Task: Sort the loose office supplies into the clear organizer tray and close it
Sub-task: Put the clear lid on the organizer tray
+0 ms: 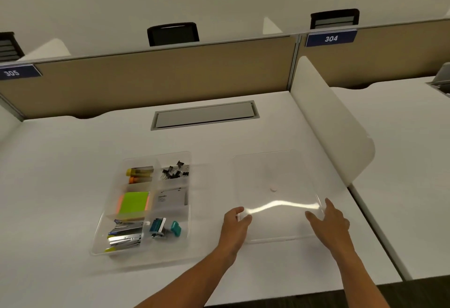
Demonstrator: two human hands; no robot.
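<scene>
Clear lid (272, 186) lies flat on the white table (73, 161), right of the filled organizer tray (143, 200). Left hand (235, 227) and right hand (331, 222) touch the lid's near corners, each grip loosely open, fingers relaxed.

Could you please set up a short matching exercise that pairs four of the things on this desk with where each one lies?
Things:
1. binder clips
2. sticky notes
3. staplers
4. clear lid

Places:
A. near left compartment of the organizer tray
B. flat on the desk, right of the tray
C. far right compartment of the tray
D. middle left compartment of the tray

Pairs: 1-C, 2-D, 3-A, 4-B
</scene>
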